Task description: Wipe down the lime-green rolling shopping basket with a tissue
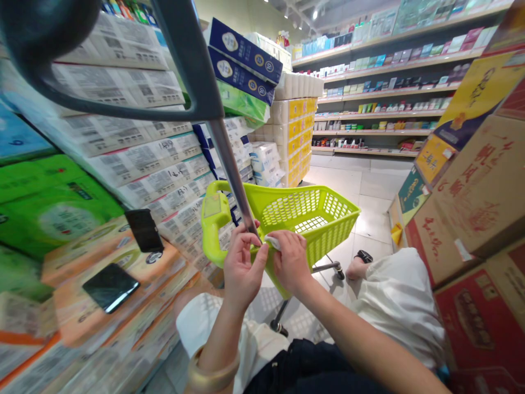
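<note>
A lime-green plastic shopping cart (320, 232) with a perforated basket stands in front of me. From its near end a metal pole (229, 164) slants up to a dark grey looped handle (164, 104) at the upper left. My left hand (245, 264) is closed round the pole's lower end, thumb up. Just to its right, my right hand (292, 261) presses a small white cloth or tissue (273, 241) at the cart's near rim. Its fingers are curled over, hiding most of the white piece.
At left, a phone (111, 287) and a black upright device (144, 230) rest on orange packs (74, 312). Stacked paper packs (135, 131) rise behind them. Cardboard boxes (484, 180) line the right side. Stocked shelves (381, 82) stand beyond the tiled floor (340, 175).
</note>
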Available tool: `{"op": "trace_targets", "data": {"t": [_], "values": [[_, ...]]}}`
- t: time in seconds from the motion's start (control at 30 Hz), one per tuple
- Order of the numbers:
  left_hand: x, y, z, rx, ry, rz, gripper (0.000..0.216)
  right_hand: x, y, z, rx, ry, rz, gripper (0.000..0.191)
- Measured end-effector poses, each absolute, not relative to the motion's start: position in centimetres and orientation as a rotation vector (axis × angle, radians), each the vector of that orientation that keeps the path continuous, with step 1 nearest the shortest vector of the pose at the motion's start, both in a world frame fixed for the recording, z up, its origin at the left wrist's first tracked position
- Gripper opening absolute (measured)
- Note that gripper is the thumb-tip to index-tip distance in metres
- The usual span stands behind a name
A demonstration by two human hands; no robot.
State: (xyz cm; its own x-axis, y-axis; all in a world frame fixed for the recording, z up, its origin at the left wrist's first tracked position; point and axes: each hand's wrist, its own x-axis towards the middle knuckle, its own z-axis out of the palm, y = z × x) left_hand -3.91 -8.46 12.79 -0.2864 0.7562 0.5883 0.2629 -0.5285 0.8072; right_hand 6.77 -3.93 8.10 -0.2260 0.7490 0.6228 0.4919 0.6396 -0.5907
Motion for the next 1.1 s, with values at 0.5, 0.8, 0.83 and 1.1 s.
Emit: {"op": "trace_targets", "data": {"t": [0.5,0.8,0.83,1.1], "values": [[-3.9,-8.6,13.1,1.652,1.306,1.907,0.019,6.2,-4.6,8.7,-0.896,-1.925,0.336,0.045],[-4.0,-8.8,13.4,1.678,1.365,1.866,0.023,6.7,-4.3,8.6,-0.956,-1.915,0.328,0.041],[-4.0,-8.8,13.4,1.678,1.368,1.868,0.023,6.6,-4.5,8.7,-0.927,-1.930,0.329,0.042],[-4.1,-8.9,13.4,1.703,1.375,1.851,0.024,7.6,-3.6,8.1,-1.013,-1.903,0.334,0.039]]}}
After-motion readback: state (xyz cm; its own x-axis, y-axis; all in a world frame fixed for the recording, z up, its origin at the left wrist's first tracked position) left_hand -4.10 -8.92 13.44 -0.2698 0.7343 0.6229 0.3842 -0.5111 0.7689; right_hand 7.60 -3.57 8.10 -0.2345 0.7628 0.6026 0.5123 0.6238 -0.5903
